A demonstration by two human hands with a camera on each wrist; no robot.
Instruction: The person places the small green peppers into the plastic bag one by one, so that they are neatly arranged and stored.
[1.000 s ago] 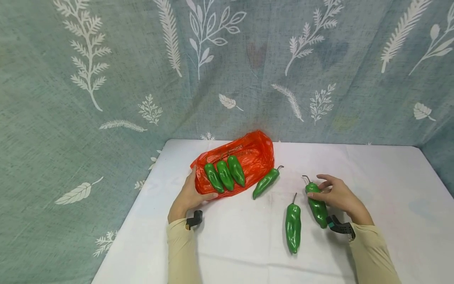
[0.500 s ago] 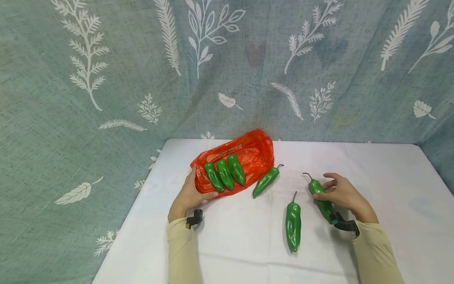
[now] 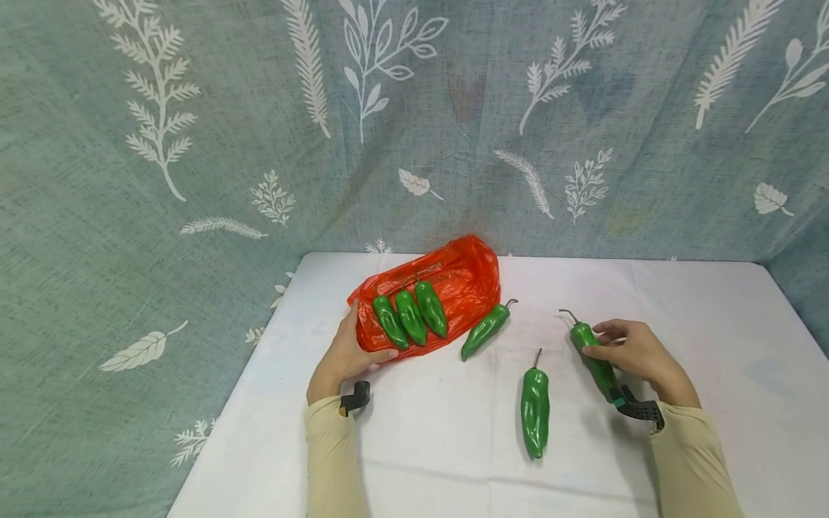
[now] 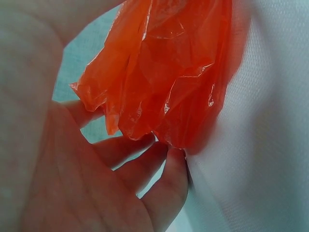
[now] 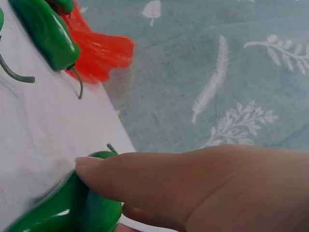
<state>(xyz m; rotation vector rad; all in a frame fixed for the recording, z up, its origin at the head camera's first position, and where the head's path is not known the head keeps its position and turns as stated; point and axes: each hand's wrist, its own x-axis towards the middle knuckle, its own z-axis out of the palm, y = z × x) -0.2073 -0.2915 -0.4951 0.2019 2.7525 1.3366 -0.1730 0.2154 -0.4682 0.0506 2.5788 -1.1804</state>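
Right grip (image 3: pixel 633 352), pinching a green pepper (image 3: pixel 602 370), has shifted rightward over the tabletop (image 3: pixel 440 432), leaving that pepper farther from the red bag (image 3: pixel 470 291); left grip (image 3: pixel 342 360), loosely spread, touches the bag's left end.

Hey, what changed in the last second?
The right hand has shifted slightly to the person's right, bringing its green pepper along, now more slanted. Nothing was newly gripped or let go. Unchanged: the left hand at the red bag with three peppers, one pepper beside it, and another pepper nearer the person.
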